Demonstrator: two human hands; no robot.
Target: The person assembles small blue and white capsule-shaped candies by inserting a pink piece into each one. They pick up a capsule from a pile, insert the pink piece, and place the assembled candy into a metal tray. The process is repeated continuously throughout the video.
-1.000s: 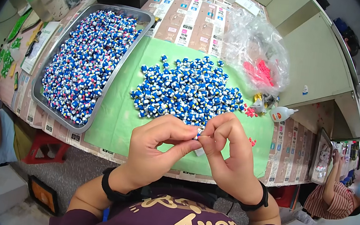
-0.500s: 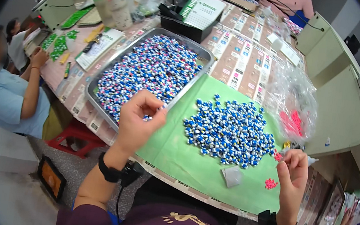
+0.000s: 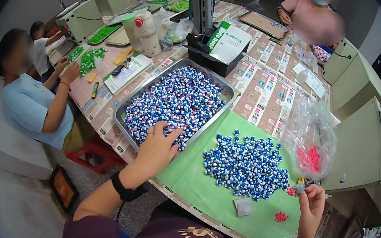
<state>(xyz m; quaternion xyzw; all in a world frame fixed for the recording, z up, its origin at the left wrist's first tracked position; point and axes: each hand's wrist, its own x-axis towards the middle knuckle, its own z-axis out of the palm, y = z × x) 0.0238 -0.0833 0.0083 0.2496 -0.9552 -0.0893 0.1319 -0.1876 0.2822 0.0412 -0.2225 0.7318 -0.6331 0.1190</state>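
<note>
While the left hand (image 3: pixel 153 151) reaches into the metal tray (image 3: pixel 210 122), the right hand (image 3: pixel 312 206) hangs near 2 small heaps of pink bits (image 3: pixel 281 217)

As the left fingers touch the blue and white pieces (image 3: pixel 178 99) in the tray, they look bent and a little apart; I cannot tell if they grip any. On the right, the thumb and a finger come close together, but I cannot tell if a bit is between them. More blue and white pieces lie in a loose pile (image 3: pixel 246 167) on a green sheet (image 3: pixel 189 184), right of the tray. A small pale square (image 3: pixel 243 207) lies just near of it.

If the left hand pulls out fast, it could flick pieces over the rim onto the desk (image 3: pixel 262 87). The round pieces might roll, and a bump from the left arm could send some off the near edge. The pink bits are tiny and have no cup around them, so a brush from the right hand could scatter them into the pile.
</note>
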